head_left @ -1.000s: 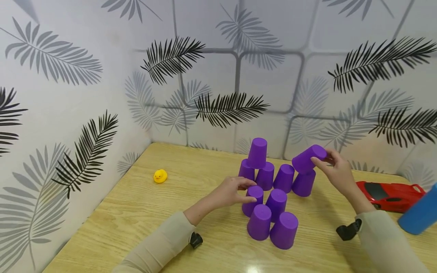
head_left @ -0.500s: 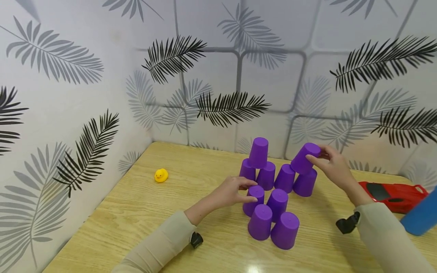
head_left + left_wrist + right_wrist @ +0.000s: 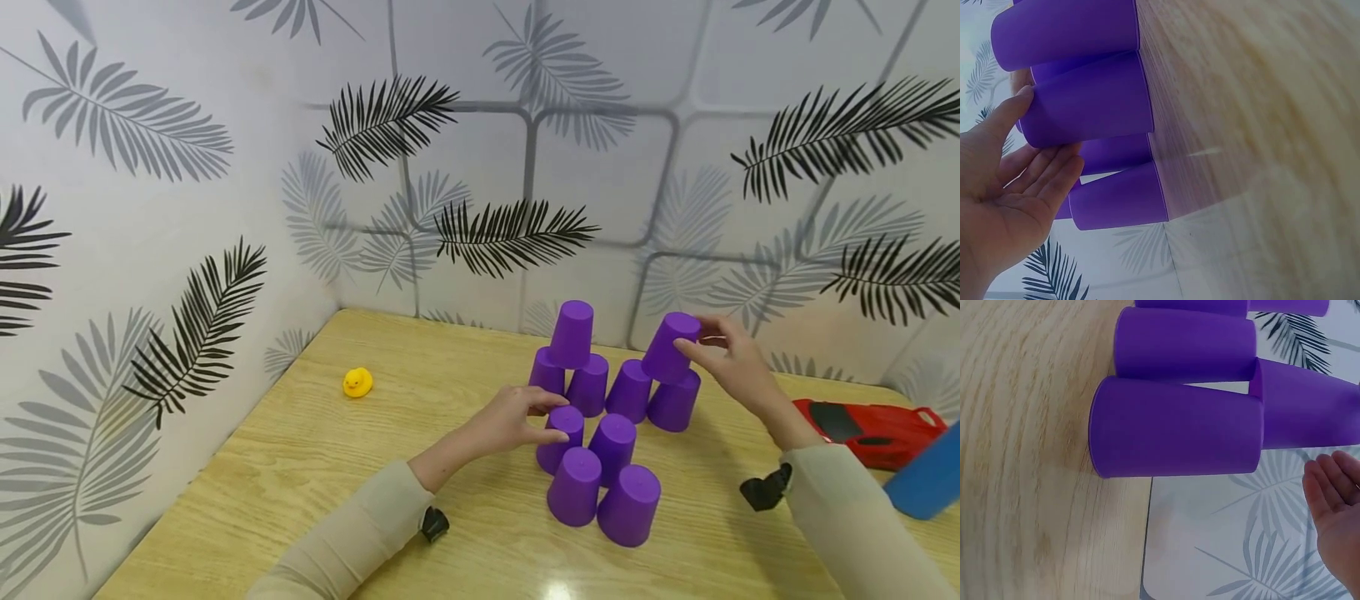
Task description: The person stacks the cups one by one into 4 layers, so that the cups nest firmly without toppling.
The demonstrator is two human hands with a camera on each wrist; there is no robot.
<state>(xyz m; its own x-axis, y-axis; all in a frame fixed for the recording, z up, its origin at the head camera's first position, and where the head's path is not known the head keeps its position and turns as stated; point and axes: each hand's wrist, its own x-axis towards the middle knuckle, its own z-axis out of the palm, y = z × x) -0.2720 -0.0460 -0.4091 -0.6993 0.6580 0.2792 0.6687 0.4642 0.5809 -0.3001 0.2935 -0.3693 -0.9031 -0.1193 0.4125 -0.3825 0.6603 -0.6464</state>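
Observation:
With thumb and fingers, my left hand [image 3: 512, 422] grips a purple cup [image 3: 553, 454] standing upside down on the table; the left wrist view shows the thumb at one side of this cup [image 3: 1088, 103]. At the back right, my right hand [image 3: 738, 371] pinches another upside-down purple cup [image 3: 665, 350]. That one bridges two base cups, the nearer-left cup [image 3: 628, 392] and the right cup [image 3: 675, 402]. In the right wrist view, part of the held cup [image 3: 1304, 406] runs out of frame. Behind my left hand, one cup [image 3: 572, 335] tops two others [image 3: 588, 386].
Three more upside-down cups, including the front right cup [image 3: 630, 508], stand close before the stacks. A yellow rubber duck [image 3: 357, 382] sits at the left. At the right lie a red toy car [image 3: 873, 433] and a blue cylinder [image 3: 926, 479]. A patterned wall [image 3: 465, 167] borders the table [image 3: 300, 500].
The cup in my right hand has gone from tilted to nearly upright as it came down over the two base cups. My left hand keeps its place at its cup.

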